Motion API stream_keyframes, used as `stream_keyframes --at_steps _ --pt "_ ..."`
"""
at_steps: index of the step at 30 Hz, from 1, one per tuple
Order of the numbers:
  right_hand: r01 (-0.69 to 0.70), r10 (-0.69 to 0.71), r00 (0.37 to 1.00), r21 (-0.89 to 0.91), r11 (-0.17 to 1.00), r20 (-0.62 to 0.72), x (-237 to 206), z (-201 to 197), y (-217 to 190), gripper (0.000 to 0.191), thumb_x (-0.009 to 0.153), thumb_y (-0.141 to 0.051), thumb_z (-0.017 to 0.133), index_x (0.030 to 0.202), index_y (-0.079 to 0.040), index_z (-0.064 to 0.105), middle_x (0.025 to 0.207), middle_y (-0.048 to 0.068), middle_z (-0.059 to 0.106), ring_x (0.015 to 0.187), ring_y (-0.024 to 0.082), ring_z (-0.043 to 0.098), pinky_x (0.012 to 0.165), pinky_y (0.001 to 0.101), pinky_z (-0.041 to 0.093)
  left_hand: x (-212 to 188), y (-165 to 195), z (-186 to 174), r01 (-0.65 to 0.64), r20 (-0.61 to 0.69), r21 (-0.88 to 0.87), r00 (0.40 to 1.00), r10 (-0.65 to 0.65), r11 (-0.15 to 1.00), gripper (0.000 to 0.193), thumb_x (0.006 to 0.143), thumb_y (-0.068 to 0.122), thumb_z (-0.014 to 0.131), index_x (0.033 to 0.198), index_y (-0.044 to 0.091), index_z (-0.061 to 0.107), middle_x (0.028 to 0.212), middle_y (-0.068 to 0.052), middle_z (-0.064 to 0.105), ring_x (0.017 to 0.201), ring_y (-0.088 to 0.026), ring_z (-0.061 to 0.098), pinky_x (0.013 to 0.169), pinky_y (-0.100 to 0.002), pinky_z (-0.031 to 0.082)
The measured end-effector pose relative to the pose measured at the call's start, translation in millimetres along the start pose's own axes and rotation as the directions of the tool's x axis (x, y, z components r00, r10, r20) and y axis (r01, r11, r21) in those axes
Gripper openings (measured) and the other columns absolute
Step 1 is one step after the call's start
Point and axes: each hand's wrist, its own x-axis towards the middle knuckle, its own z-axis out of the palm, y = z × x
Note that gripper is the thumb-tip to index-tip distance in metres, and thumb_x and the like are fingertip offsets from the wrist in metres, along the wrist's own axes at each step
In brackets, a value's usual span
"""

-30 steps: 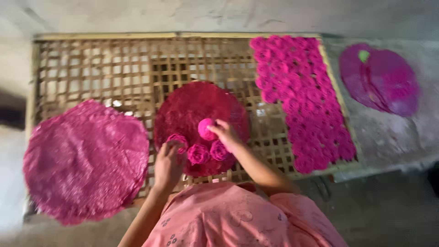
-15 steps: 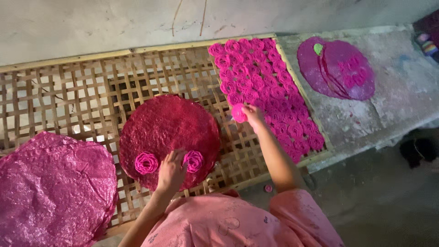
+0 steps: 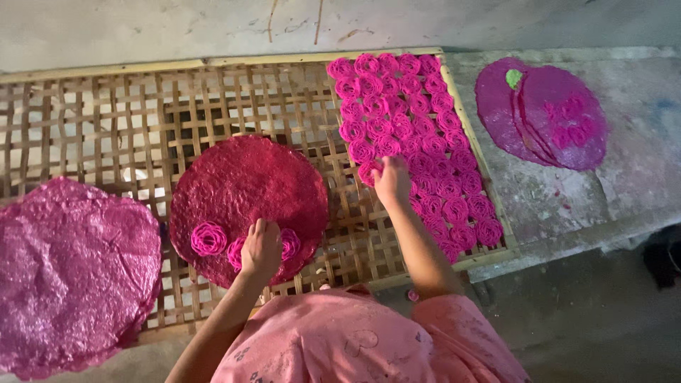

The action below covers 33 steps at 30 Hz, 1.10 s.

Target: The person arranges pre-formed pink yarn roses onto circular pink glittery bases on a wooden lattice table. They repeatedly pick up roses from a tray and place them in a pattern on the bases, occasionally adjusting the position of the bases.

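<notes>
1. Right hand [image 3: 391, 181]: arm extended toward 1 o'clock from the body. The fingers are curled down onto a pink rolled rosette [image 3: 367, 172] at the left edge of the rosette rows [image 3: 418, 149]. The palm faces down; the fingertips pinch the piece against the frame.
2. Left hand [image 3: 261, 248]: resting palm-down on the dark red round sheet [image 3: 248, 198], at its 6 o'clock portion. The fingers are bent over two rosettes, one showing at its 9 o'clock side [image 3: 236, 252] and one at its 3 o'clock side [image 3: 289, 243]. Whether it grips either piece cannot be determined.
3. A third loose rosette [image 3: 208, 238] lies on the same sheet, at 9 o'clock from the left hand, near it but apart.
4. The rosette rows form a long block in close columns, running from 12 o'clock to 4 o'clock of the right hand, pieces touching one another.
5. All of the above sits on a woven bamboo lattice frame [image 3: 106, 120].
6. A large crinkled pink sheet [image 3: 71, 273] overlaps the lattice at 9 o'clock of the left hand, well apart from it.
7. At 2 o'clock of the right hand, stacked purple round sheets [image 3: 546, 117] lie on a grey concrete ledge [image 3: 624, 191], with a small green scrap [image 3: 513, 78] on top.
8. The person's pink garment [image 3: 355, 340] fills the lower centre.
</notes>
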Motion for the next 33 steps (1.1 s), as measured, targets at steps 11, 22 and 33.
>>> stream_keyframes --at_steps 11,22,33 --pt "-0.899 -0.327 0.434 0.426 -0.099 0.84 -161.8 45.8 -59.1 0.035 0.102 -0.031 0.065 0.114 0.002 0.067 0.099 0.012 0.073 0.085 0.02 0.069 0.073 0.0305 0.06 -11.2 71.8 22.4 0.077 0.181 -0.421 0.984 0.0 0.904 0.035 0.092 0.016 0.064 0.12 0.005 0.046 0.084 -0.017 0.07 0.068 -0.03 0.072 0.053 -0.043 0.06" --pt "-0.711 0.139 0.702 0.698 0.088 0.698 -82.5 -16.9 30.9 0.031 0.094 -0.022 0.07 0.12 -0.004 0.066 0.109 0.014 0.073 0.1 0.027 0.071 0.086 0.0416 0.062 -46.4 54.6 -14.1 0.064 -0.015 -0.363 0.997 -0.075 0.93 0.041 0.099 0.021 0.06 0.137 0.009 0.052 0.13 -0.016 0.067 0.103 -0.027 0.072 0.082 -0.039 0.063" --pt "-0.178 0.157 0.983 0.71 0.681 0.096 -80.7 13.0 40.2 0.022 0.092 -0.007 0.074 0.113 -0.004 0.069 0.096 0.008 0.073 0.086 0.021 0.07 0.077 0.0364 0.057 -38.4 -44.8 -13.5 0.176 -0.095 0.04 0.981 -0.172 0.984 0.047 0.094 0.016 0.064 0.139 0.005 0.053 0.128 -0.021 0.057 0.12 -0.04 0.057 0.099 -0.05 0.052"
